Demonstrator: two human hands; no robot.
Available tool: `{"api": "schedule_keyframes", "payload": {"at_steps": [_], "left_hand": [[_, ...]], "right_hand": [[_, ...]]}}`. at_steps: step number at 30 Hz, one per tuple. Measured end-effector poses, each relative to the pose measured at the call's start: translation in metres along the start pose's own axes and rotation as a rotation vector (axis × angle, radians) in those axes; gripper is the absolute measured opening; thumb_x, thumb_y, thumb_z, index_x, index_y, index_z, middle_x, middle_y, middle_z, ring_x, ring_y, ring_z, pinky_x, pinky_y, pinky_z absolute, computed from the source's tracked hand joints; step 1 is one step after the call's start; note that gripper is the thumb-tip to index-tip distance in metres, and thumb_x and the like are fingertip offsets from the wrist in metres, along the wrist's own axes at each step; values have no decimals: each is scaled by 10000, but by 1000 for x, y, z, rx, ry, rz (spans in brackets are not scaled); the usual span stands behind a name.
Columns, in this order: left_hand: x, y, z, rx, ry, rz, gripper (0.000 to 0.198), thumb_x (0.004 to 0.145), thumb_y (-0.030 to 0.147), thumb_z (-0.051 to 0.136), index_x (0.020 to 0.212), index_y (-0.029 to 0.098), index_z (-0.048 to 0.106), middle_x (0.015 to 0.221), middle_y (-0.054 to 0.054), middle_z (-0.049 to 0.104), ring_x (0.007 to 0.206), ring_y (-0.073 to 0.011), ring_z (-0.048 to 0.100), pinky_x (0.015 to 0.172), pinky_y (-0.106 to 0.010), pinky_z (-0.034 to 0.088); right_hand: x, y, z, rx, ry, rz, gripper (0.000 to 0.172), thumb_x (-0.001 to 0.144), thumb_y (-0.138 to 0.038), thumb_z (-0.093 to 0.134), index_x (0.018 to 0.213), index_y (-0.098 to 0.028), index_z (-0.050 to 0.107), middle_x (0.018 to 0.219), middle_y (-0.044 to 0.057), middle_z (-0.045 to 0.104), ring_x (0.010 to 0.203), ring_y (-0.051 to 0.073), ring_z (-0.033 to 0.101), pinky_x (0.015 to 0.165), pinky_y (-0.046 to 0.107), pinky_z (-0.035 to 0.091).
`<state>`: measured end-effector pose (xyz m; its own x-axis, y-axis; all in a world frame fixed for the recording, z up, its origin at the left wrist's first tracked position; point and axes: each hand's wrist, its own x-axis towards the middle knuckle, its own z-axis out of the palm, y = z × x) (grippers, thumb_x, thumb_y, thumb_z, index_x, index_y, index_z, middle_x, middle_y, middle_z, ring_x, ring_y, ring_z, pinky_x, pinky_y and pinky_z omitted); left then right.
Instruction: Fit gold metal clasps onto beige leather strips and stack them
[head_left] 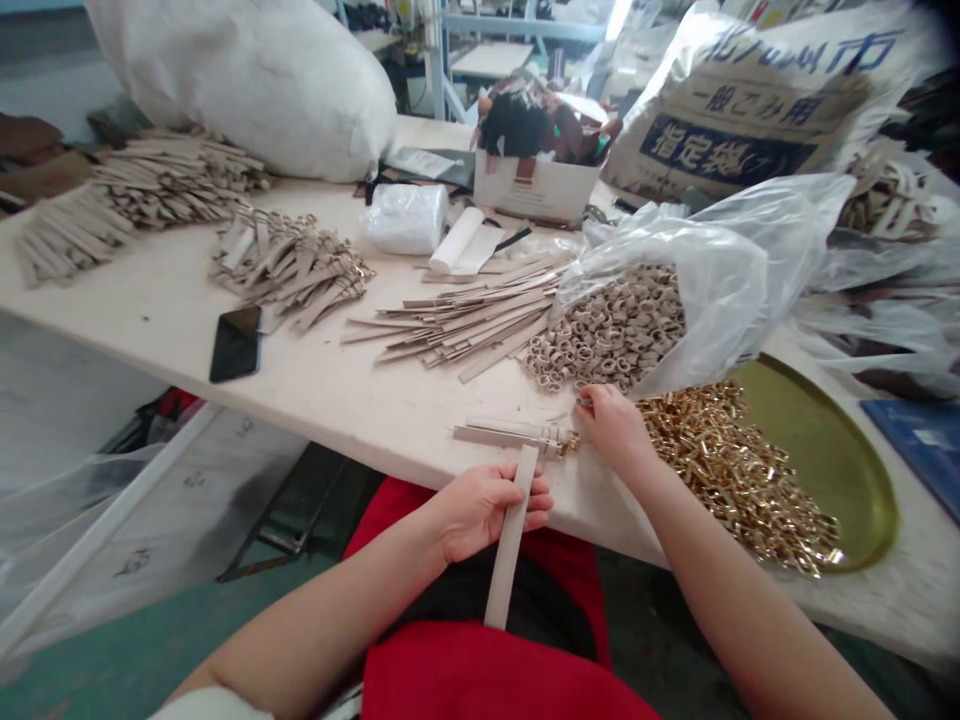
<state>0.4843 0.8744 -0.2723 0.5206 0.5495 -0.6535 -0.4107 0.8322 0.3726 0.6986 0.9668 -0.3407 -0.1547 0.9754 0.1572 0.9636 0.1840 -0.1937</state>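
My left hand (484, 508) is closed round a beige strap (511, 537) that stands nearly upright over my lap at the table's near edge. My right hand (613, 424) reaches onto the table with its fingers pinched at the near edge of a heap of small beige loops (611, 332) spilling from a clear plastic bag (712, 270); what it pinches is too small to name. Just left of that hand lie a few finished straps with gold buckles (517, 435). A pile of gold buckles (739, 475) lies on a brass-coloured tray (832, 450) to the right.
Loose beige straps (465, 322) fan across the table's middle, with more strap piles (289, 265) and bundles (142, 195) at the left. A black phone (235, 343) lies near the left edge. A white box (534, 185), a white roll (456, 240) and big sacks (255, 80) stand at the back.
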Motion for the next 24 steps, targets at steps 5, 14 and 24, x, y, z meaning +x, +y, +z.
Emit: {"api": "schedule_keyframes", "payload": {"at_steps": [5, 14, 24], "left_hand": [[-1, -3, 0, -19, -7, -1, 312, 675, -45, 461, 951, 81, 535, 772, -53, 585, 688, -123, 611, 683, -260, 512], [-6, -11, 1, -13, -39, 20, 358, 636, -53, 455, 958, 80, 537, 829, -68, 579, 745, -133, 608, 728, -287, 504], [-7, -13, 8, 40, -73, 16, 321, 650, -39, 440, 910, 90, 576, 803, -45, 584, 697, -117, 609, 715, -275, 491]], "right_hand": [[-8, 2, -1, 132, 9, 81, 238, 755, -260, 496, 943, -132, 566, 764, 58, 586, 694, 189, 531, 649, 298, 404], [-47, -18, -30, 813, -14, 276, 305, 729, -397, 569, 939, -176, 555, 711, 4, 546, 603, 132, 509, 598, 285, 420], [-89, -58, -29, 1663, -288, 523, 261, 730, -392, 616, 929, -227, 576, 930, 10, 612, 727, 111, 596, 738, 290, 491]]}}
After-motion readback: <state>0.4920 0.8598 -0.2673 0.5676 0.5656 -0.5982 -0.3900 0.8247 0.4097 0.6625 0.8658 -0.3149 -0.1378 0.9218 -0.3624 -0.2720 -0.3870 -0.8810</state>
